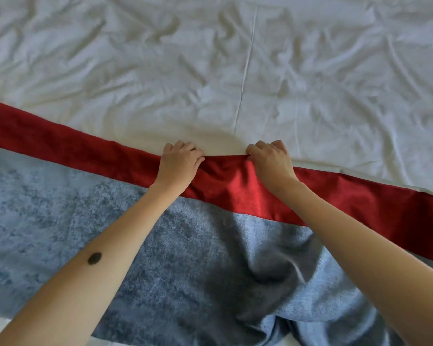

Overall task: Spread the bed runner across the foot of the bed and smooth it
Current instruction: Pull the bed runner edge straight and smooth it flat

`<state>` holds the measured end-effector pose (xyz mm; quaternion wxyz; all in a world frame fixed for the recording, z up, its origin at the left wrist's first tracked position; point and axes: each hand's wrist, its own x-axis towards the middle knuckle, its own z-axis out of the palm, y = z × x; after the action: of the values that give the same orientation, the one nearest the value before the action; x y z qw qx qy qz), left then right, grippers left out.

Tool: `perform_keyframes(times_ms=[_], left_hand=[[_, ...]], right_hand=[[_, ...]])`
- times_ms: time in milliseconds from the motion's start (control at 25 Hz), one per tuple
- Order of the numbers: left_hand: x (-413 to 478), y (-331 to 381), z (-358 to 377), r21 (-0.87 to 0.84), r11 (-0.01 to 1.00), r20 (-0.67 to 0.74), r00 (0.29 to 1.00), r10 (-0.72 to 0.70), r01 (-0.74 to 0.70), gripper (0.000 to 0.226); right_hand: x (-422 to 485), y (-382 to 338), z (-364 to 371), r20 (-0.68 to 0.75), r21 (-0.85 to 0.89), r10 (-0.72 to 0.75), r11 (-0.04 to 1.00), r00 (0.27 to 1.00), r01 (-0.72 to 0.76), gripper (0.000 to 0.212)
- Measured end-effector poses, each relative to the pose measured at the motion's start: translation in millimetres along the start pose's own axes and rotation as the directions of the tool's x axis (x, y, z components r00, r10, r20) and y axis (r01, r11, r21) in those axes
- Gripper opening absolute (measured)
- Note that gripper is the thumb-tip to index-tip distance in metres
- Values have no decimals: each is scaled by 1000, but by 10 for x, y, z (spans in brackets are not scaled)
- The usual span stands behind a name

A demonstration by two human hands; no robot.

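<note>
The runner [60, 221] lies across the bed [235, 58], over a creased white sheet that shows beyond its far edge. It has a red band [235, 193] along that far edge and a wider blue-grey band [190, 245] on the near side. Its right end shows, with the corner turned down. Its left end runs out of view.

Both hands are on the runner's far edge, near the middle of the stretch in view. The left hand [179, 163] has its fingers curled over the red hem and grips it. The right hand [270, 158], just beside it along the same hem, pinches the cloth with curled fingers. Between them the red band rises in a small ridge. Below the right forearm the blue-grey band is bunched into a deep fold [273, 275], so the runner is laid out but not yet flat.

The cloth looks soft and limp, with a nap like chenille or velvet, and probably some weight for its thickness. It should drape and follow a pull rather than hold a shape, and the nap may drag on the sheet and pull it into new creases. The hemmed edges and corners seem the best places to take it, since a pull there spreads evenly. Drawing the far hem taut and then stroking with flat palms outward from the runner's middle would likely clear the fold. Tugging one spot hard could skew the whole strip.
</note>
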<state>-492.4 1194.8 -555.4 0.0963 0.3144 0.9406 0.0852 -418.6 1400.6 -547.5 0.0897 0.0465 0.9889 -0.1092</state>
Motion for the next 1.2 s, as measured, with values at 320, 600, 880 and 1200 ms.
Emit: perform_keyframes(times_ms=[320, 600, 880, 1200], left_hand=[[933, 177, 13, -133, 990, 54, 997, 53, -45, 20], [967, 88, 68, -190, 980, 25, 998, 60, -54, 16], [632, 215, 53, -123, 984, -199, 975, 100, -126, 15], [-840, 1093, 386, -268, 937, -138, 971, 193, -224, 16]], right_hand=[[345, 390, -127, 20, 48, 221, 974, 975, -222, 24], [393, 413, 41, 47, 105, 251, 961, 967, -255, 19], [65, 306, -89, -76, 84, 218, 974, 973, -212, 33], [-1004, 180, -121, -255, 129, 237, 969, 937, -210, 31]])
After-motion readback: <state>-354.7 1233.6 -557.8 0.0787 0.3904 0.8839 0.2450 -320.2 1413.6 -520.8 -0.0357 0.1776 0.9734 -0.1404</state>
